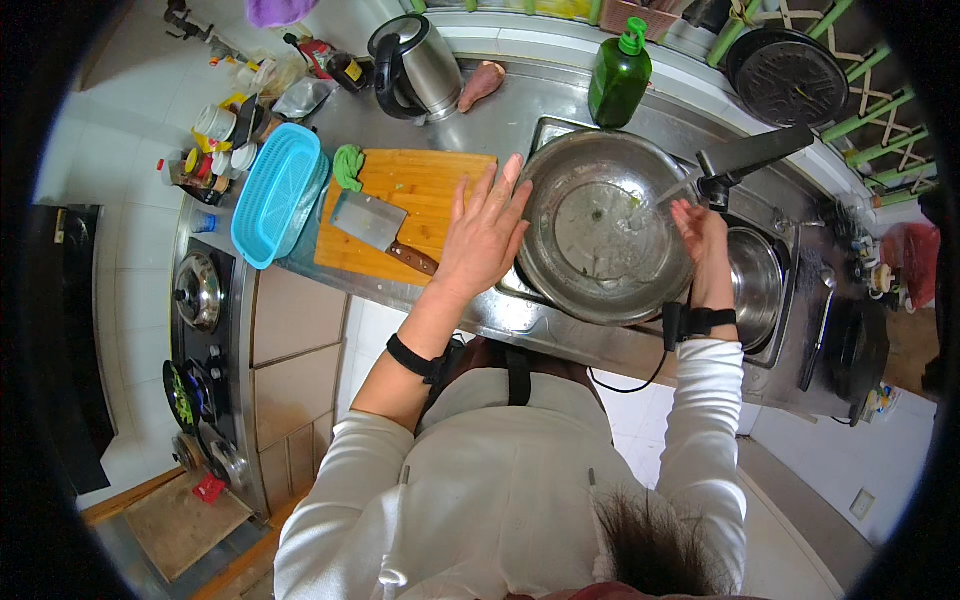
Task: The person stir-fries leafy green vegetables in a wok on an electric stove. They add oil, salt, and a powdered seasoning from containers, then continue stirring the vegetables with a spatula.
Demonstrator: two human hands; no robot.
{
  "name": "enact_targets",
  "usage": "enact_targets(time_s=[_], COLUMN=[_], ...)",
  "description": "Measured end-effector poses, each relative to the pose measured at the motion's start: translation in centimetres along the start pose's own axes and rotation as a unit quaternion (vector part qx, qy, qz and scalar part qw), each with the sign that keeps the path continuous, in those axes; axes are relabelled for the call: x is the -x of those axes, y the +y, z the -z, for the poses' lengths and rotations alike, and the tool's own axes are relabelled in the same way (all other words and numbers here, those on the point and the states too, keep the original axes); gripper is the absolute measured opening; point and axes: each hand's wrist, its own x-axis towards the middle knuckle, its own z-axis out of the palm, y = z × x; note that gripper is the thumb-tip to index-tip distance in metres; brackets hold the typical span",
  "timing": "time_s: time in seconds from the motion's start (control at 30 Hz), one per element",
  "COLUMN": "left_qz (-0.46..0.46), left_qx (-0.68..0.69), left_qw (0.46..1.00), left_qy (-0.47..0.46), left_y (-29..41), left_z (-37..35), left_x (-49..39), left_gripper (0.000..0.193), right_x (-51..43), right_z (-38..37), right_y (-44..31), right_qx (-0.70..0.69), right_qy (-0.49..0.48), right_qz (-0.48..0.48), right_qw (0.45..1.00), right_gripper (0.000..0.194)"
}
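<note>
My left hand [486, 234] is spread flat and holds nothing, between the wooden cutting board [439, 169] and the left rim of a large metal basin [551, 274]. I cannot tell whether it touches the rim. My right hand [701, 232] is turned partly palm up at the basin's right rim, its fingers near the water from the faucet [750, 161]. Water with small green bits stands in the basin, which sits over the sink. On the board, a cleaver [371, 221] with a wooden handle lies beside a green cloth [349, 166].
A blue plastic basket [277, 199] stands left of the board. Behind are an electric kettle [424, 67], a sweet potato [481, 86] and a green pump bottle [619, 79]. A steel pot [754, 289] sits in the right sink. Far left, a pan with green food [180, 394] rests on the stove.
</note>
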Motion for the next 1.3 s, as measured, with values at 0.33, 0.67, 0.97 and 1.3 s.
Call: enact_targets(time_s=[0.33,0.67,0.97,1.3], left_qz=[0.133,0.219,0.290,0.233], left_qx=[-0.025,-0.047,-0.058,0.077], left_qw=[0.991,0.971,0.947,0.966], left_qy=[0.016,0.077,0.126,0.080], left_y=[-1.9,-10.4,-26.6,-35.1], left_z=[-0.6,-0.5,-2.6,-2.3], left_x=[1.8,6.4,7.7,5.0], left_gripper=[0.058,0.049,0.039,0.016], right_x=[-5.1,10.3,13.8,23.8], right_z=[2.8,-6.1,-10.9,-23.9], right_y=[-4.8,7.4,15.4,25.1], right_qx=[-0.104,0.210,0.455,0.429], right_qy=[-0.101,-0.211,-0.212,-0.259], right_qz=[0.018,0.397,0.188,0.144], right_qw=[0.989,0.868,0.844,0.853], right_gripper=[0.040,0.034,0.023,0.021])
